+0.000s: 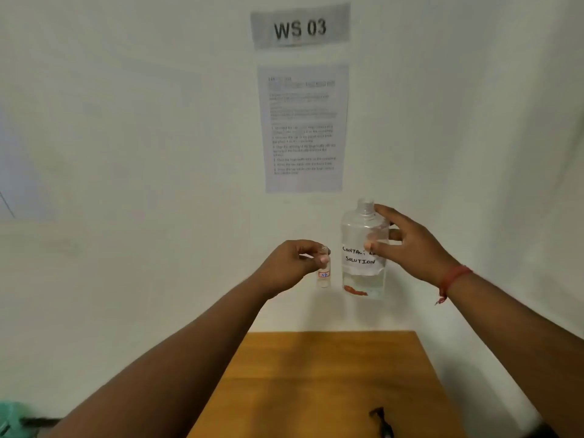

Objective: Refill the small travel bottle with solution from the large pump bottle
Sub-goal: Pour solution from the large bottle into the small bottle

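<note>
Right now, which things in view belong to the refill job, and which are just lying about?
Part of the job:
- small travel bottle, gripped in the left hand
- large bottle labelled solution, gripped in the right hand

Lying about:
- dark object on the wooden table
- instruction sheet and WS 03 sign on the wall
- green object, bottom left

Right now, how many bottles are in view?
2. The small travel bottle is pinched in the left hand; the large solution bottle, uncapped, is gripped by the right hand. Both are held above the wooden table.
</note>
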`<state>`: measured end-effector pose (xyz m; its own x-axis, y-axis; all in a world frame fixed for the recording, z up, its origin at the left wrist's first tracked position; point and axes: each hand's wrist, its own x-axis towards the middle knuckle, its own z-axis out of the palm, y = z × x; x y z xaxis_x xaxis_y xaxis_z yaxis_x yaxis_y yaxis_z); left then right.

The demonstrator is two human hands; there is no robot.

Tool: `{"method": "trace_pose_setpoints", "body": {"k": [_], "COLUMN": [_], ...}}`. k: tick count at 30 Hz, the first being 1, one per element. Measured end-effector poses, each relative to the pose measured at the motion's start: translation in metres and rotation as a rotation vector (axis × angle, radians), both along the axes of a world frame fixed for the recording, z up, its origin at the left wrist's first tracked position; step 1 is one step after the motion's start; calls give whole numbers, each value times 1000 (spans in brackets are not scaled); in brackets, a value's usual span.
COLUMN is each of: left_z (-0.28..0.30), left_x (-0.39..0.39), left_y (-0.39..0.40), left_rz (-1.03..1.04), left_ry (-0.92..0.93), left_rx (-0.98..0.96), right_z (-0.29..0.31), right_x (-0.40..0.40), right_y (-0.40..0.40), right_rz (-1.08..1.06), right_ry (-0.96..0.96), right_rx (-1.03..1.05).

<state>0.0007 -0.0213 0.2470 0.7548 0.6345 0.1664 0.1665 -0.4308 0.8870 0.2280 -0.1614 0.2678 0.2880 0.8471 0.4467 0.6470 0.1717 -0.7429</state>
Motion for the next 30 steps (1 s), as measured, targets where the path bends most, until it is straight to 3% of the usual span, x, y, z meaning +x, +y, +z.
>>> {"method": "trace_pose_setpoints", "body": {"k": [7,13,24,30], "left_z": [122,188,236,244], "left_x": [4,-2,-8,-8], "left_y": [0,2,-7,-6], "left_rz": [-53,-54,-66,-73], "left_ry": [-69,-103,-145,-159], "left_rx": [88,150,208,216], "right_z": [106,172,216,226], "right_x": [-7,0,4,-2], "right_y": [-7,-10,-13,-13], "right_rz": [7,33,131,130], "right_ry": [-130,-124,4,-118], "right_rx": [84,136,210,196]}}
